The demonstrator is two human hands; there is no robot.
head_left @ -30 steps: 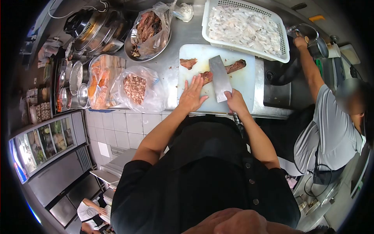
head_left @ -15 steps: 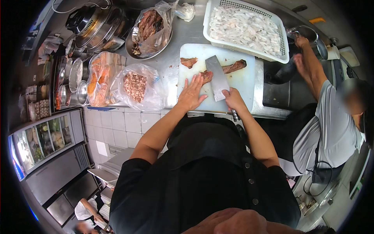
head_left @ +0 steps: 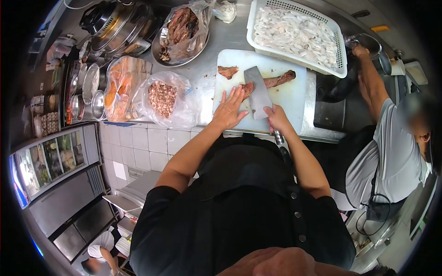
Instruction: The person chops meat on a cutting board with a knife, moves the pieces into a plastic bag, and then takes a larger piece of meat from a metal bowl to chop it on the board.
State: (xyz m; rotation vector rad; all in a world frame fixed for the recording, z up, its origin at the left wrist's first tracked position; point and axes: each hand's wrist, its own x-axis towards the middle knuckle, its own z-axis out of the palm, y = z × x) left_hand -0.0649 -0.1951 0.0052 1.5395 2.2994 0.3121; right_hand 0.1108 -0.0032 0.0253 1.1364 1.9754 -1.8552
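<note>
On the white cutting board (head_left: 299,99) my left hand (head_left: 230,109) lies flat, fingers stretched out. Its fingertips press on a piece of browned cooked meat (head_left: 249,88). My right hand (head_left: 277,117) is wrapped round the handle of a cleaver (head_left: 258,94), whose broad blade crosses the meat. Beyond the blade a strip of meat (head_left: 282,79) with a dark end sticks out to the right; whether both parts are still joined is hidden by the blade. A smaller meat piece (head_left: 228,71) rests alone at the board's upper left.
A white basket (head_left: 299,63) of pale sliced seafood overlaps the board's far edge. Leftward are a metal bowl (head_left: 182,62) with bagged meat, a bag of chopped meat (head_left: 162,99) and a bag of orange food (head_left: 120,92). A co-worker (head_left: 391,147) works at the sink (head_left: 338,112) on my right.
The view has shifted slightly. My hands and the cleaver keep nearly the same place on the meat. The co-worker's nearer hand has moved lower at the sink.
</note>
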